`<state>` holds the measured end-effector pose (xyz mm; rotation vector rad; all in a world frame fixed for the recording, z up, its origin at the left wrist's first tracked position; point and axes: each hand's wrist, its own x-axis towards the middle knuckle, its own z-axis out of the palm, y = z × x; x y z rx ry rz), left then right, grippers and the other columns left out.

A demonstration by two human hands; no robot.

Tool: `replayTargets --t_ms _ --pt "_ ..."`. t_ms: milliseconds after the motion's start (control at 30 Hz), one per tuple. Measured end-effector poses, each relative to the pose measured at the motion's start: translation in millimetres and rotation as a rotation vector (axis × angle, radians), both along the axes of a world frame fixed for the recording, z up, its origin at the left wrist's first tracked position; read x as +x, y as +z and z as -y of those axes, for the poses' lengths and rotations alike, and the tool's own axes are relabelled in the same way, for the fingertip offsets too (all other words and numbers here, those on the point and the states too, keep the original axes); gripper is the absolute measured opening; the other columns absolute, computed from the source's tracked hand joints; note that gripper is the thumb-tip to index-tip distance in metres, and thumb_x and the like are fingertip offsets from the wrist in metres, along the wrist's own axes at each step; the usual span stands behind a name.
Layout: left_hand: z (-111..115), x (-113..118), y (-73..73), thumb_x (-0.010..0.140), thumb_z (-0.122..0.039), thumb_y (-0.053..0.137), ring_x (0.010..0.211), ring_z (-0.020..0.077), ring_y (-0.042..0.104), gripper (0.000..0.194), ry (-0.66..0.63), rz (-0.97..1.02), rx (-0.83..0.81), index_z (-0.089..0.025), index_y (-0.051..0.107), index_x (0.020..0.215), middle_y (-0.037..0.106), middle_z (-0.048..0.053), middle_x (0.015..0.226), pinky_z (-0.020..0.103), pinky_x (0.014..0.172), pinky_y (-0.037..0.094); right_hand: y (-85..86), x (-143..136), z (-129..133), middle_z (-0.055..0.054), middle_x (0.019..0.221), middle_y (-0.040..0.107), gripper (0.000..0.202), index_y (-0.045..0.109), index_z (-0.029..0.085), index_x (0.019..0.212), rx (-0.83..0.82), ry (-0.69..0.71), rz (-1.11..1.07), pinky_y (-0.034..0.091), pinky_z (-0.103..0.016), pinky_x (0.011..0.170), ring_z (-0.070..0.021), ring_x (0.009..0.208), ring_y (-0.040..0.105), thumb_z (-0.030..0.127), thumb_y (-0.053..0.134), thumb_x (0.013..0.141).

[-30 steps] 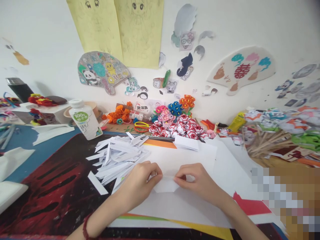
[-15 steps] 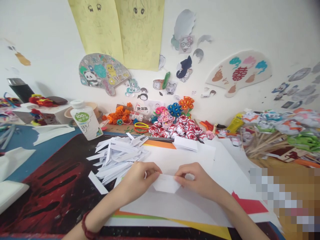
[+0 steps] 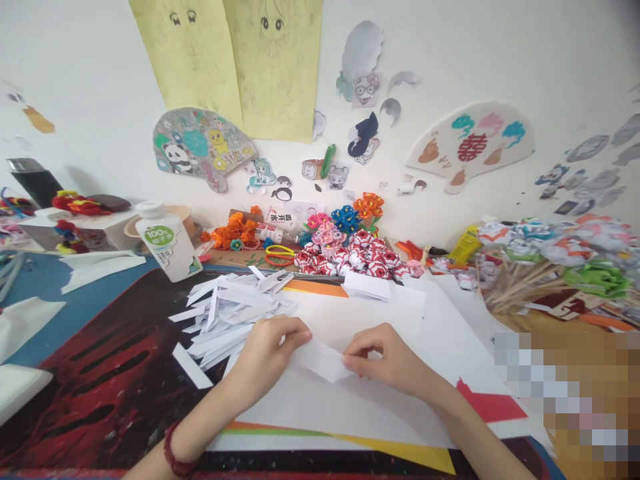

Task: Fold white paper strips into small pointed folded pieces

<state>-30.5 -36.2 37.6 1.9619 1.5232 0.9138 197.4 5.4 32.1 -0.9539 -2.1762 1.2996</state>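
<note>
A small folded white paper is held between my two hands above large white sheets. My left hand pinches its upper left corner between thumb and fingers. At its right end, my right hand grips the edge the same way. The paper slants down toward the right. Just left of my left hand lies a pile of folded white paper strips. Another folded white piece rests at the back of the sheets.
A white bottle stands back left. Paper flowers and yellow-handled scissors line the wall. More flowers on sticks lie at the right. Red paper is beside my right forearm.
The folded paper has tilted, its left end now higher than its right. My left hand has moved slightly up and left, and the view has shifted a little.
</note>
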Motion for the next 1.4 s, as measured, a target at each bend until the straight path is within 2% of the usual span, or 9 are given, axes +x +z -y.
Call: replayTargets --t_ms 200,300,400,533,733,1000,1167,1300,1400 --pt "-3.8 -1.8 -7.2 0.091 -0.040 0.046 0.070 0.0141 0.057 0.028 0.106 0.180 0.030 -0.020 0.053 0.109 0.066 0.003 0.090 0.023 0.060 0.040 -3.3 -5.9 1.5 -0.004 0.064 0.067 0.027 0.066 0.014 0.068 -0.218 -0.067 -0.150 0.051 -0.026 0.058 -0.0145 0.058 0.062 0.038 0.063 0.080" --pt "-1.1 4.2 -9.5 0.090 -0.045 0.045 0.067 0.0136 0.057 0.031 -0.014 0.247 -0.037 -0.017 0.053 0.102 0.063 0.003 0.081 0.022 0.056 0.040 -6.7 -10.8 3.4 -0.006 0.067 0.069 0.028 0.063 0.013 0.070 -0.289 -0.094 -0.253 0.053 -0.028 0.061 -0.0161 0.061 0.065 0.040 0.067 0.078" --pt "5.2 15.0 -7.6 0.082 -0.042 0.059 0.061 0.0109 0.052 0.025 -0.120 0.196 -0.112 -0.018 0.056 0.091 0.061 -0.001 0.076 0.021 0.055 0.039 -13.6 -14.0 5.3 -0.007 0.069 0.070 0.030 0.062 0.013 0.076 -0.346 -0.086 -0.323 0.055 -0.030 0.062 -0.0173 0.062 0.067 0.042 0.068 0.077" --pt "10.0 21.3 -4.4 0.083 -0.034 0.057 0.057 0.0106 0.047 0.021 -0.052 0.096 -0.120 -0.017 0.055 0.070 0.052 -0.005 0.059 0.021 0.054 0.036 -23.1 -14.8 6.4 -0.008 0.075 0.070 0.033 0.065 0.011 0.085 -0.382 0.018 -0.294 0.054 -0.033 0.065 -0.0192 0.066 0.068 0.043 0.067 0.078" --pt "9.0 7.9 -0.8 0.082 -0.029 0.056 0.059 0.0112 0.050 0.017 -0.210 -0.107 -0.120 -0.018 0.059 0.069 0.058 -0.003 0.063 0.021 0.056 0.035 -14.1 -10.6 2.1 -0.009 0.104 0.066 0.041 0.063 0.017 0.106 -0.145 -0.085 -0.230 0.051 -0.030 0.068 -0.0194 0.079 0.064 0.044 0.069 0.076" --pt "6.1 2.1 -7.2 0.080 -0.023 0.060 0.065 0.0142 0.054 0.009 -0.220 -0.315 -0.057 -0.020 0.063 0.072 0.064 -0.001 0.069 0.024 0.060 0.034 -20.9 -8.3 -1.6 0.003 0.061 0.058 0.022 0.068 0.016 0.072 0.104 -0.053 0.125 0.032 -0.023 0.055 -0.0125 0.059 0.048 0.036 0.065 0.080" --pt "1.2 2.0 -13.0 0.079 -0.016 0.059 0.068 0.0153 0.055 0.007 -0.225 -0.321 -0.033 -0.020 0.064 0.075 0.064 0.000 0.073 0.025 0.064 0.036 -24.9 -11.5 -1.9 0.002 0.070 0.057 0.002 0.068 0.019 0.079 0.241 -0.074 0.182 0.035 -0.023 0.060 -0.0130 0.065 0.050 0.021 0.068 0.078" --pt "-0.1 5.3 -19.2 0.080 -0.014 0.057 0.074 0.0161 0.057 0.017 -0.169 -0.240 -0.020 -0.022 0.064 0.094 0.065 0.001 0.084 0.025 0.064 0.038 -24.2 -12.8 -0.1 0.002 0.071 0.055 0.003 0.066 0.019 0.077 0.259 -0.076 0.200 0.036 -0.024 0.062 -0.0137 0.066 0.051 0.017 0.067 0.077" --pt "-1.0 7.9 -26.0 0.080 -0.011 0.056 0.077 0.0169 0.057 0.019 -0.150 -0.238 0.024 -0.022 0.065 0.093 0.065 0.001 0.086 0.026 0.066 0.039 -23.7 -12.2 0.7 0.002 0.070 0.056 0.004 0.064 0.020 0.076 0.252 -0.082 0.221 0.035 -0.024 0.061 -0.0139 0.065 0.050 0.018 0.067 0.077"
